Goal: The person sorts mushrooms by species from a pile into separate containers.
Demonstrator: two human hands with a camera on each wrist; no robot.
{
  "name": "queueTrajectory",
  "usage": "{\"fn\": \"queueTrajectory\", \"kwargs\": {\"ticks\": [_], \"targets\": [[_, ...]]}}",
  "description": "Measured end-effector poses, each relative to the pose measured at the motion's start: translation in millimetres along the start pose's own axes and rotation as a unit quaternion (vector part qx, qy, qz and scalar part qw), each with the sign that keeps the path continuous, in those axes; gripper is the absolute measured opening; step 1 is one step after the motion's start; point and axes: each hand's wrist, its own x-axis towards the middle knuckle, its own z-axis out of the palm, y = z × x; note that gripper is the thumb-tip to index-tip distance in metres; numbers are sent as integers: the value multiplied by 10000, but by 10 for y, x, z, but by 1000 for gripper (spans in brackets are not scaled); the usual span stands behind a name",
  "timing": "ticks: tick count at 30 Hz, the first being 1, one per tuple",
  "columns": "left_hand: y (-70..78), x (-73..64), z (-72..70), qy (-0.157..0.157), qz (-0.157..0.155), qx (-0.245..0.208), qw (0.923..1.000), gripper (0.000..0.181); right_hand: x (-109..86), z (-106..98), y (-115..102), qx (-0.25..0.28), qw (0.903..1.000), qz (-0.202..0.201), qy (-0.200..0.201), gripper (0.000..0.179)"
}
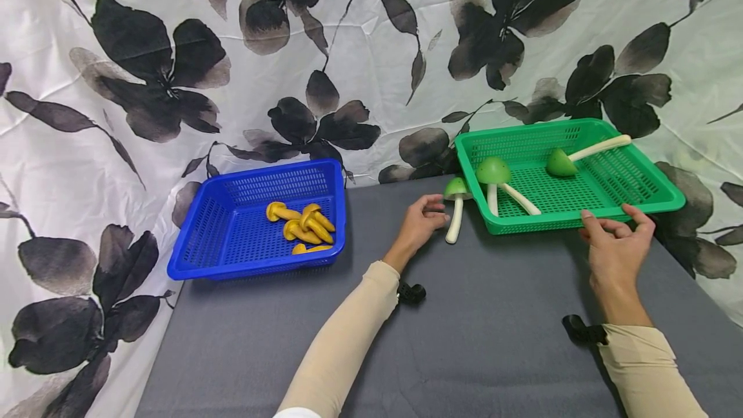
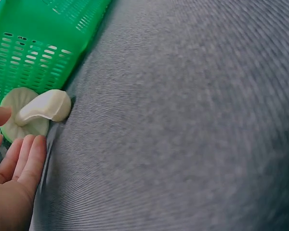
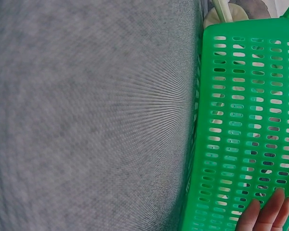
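Note:
In the head view, a toy mushroom with a green cap and white stem (image 1: 456, 215) is outside the left end of the green basket (image 1: 580, 218), its cap right at the wall. Beside it is my left hand (image 1: 419, 224), thumb and fingers apart around the cap's near side. The left wrist view shows the cap's pale underside (image 2: 17, 108) near these fingertips. My right hand (image 1: 624, 257) holds the basket's front rim toward its right end; in the right wrist view its fingers (image 3: 262, 214) lie against the slotted outer wall. Several green-capped mushrooms (image 1: 493, 173) lie inside the basket.
On the left stands a blue basket (image 1: 232, 269) holding several small yellow mushrooms (image 1: 310, 224). Both baskets are at the back of the grey cloth-covered table (image 1: 464, 353), against a white curtain (image 1: 395, 82) with dark flowers.

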Motion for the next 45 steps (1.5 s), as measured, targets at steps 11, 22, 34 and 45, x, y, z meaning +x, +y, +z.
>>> {"fn": "queueTrajectory", "kwargs": {"ticks": [11, 22, 34, 45], "targets": [[-27, 26, 115, -166, 49, 193, 9997, 47, 21, -3, 18, 56, 10000, 2, 47, 72], [1, 62, 203, -403, 28, 1076, 9934, 51, 19, -26, 41, -34, 10000, 11, -65, 73], [10, 59, 215, -443, -58, 1331, 9901, 48, 34, -52, 95, 183, 9998, 33, -2, 74], [17, 51, 127, -257, -365, -39, 9990, 54, 45, -62, 132, 211, 9998, -29, -19, 76]]}}
